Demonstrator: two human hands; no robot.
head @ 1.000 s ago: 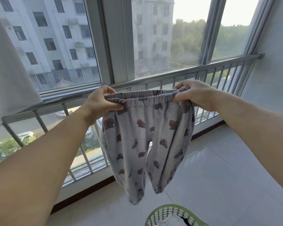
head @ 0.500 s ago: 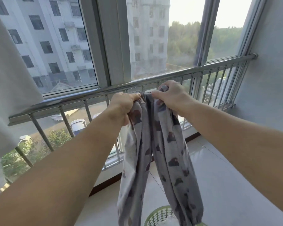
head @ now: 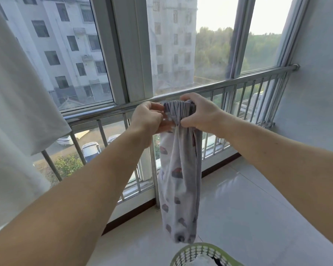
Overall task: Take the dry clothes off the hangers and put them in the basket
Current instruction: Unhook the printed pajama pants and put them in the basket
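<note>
Overhead at the left edge, a large white garment (head: 17, 104) hangs in front of the window (head: 123, 45). Along the window's foot runs a steel railing (head: 238, 79), above the pale tiled floor (head: 258, 198). Folded lengthwise, the grey printed trousers (head: 179, 179) hang straight down in front of the railing, their leg ends just above the green laundry basket (head: 196, 250) at the bottom edge. Both hands pinch the gathered waistband: the left hand (head: 148, 120) with curled fingers on its left end, the right hand (head: 198, 114) curled over its right end.
</note>
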